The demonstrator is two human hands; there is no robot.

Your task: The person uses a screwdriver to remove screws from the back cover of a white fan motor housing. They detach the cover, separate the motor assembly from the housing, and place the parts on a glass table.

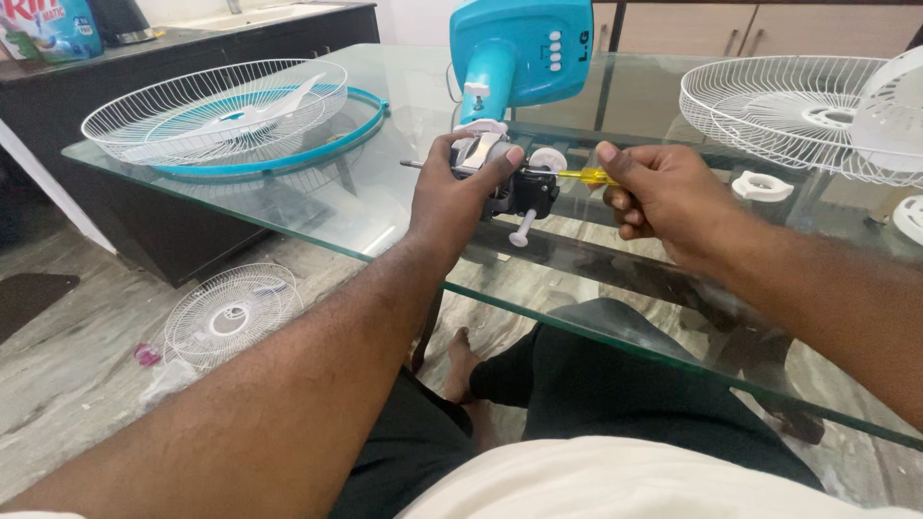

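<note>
Fan motor between 2 wire guards

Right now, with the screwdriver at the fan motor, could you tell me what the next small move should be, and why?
Probably a steady turn of the yellow-handled screwdriver by the right hand. Its tip seems already set against the black end of the motor assembly, and the left hand grips the motor on the glass table, bracing it. Which way to turn cannot be told.

white grille; teal ring; second grille; floor grille
</note>
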